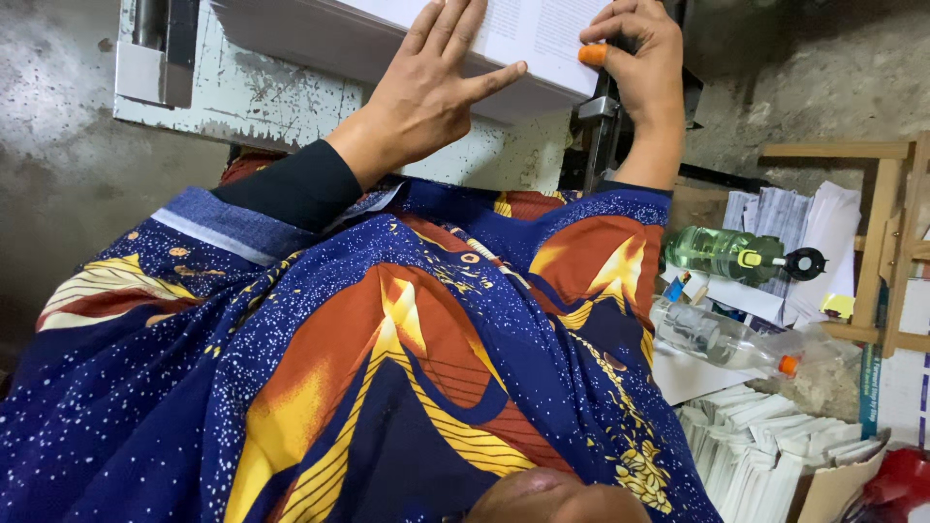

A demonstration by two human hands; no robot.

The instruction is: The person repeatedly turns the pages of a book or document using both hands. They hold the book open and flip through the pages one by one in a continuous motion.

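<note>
A thick stack of printed white paper (pixel 542 34) lies on a worn, white-painted metal machine table (pixel 262 97) at the top of the view. My left hand (pixel 436 87), in a black sleeve, rests flat on the stack with its fingers spread and the thumb pointing right. My right hand (pixel 644 68) is at the stack's right edge. Its fingers curl around the edge, and an orange rubber tip (pixel 592 54) on one digit presses the sheets. A blue, orange and yellow patterned garment (pixel 387 368) fills the lower view.
To the right lie a green plastic bottle (pixel 727 252), a clear bottle with an orange cap (pixel 722 339) and bundles of white paper (pixel 765 446). A wooden frame (pixel 886 242) and a red object (pixel 896 479) are at the far right. Grey concrete floor (pixel 58 174) is on the left.
</note>
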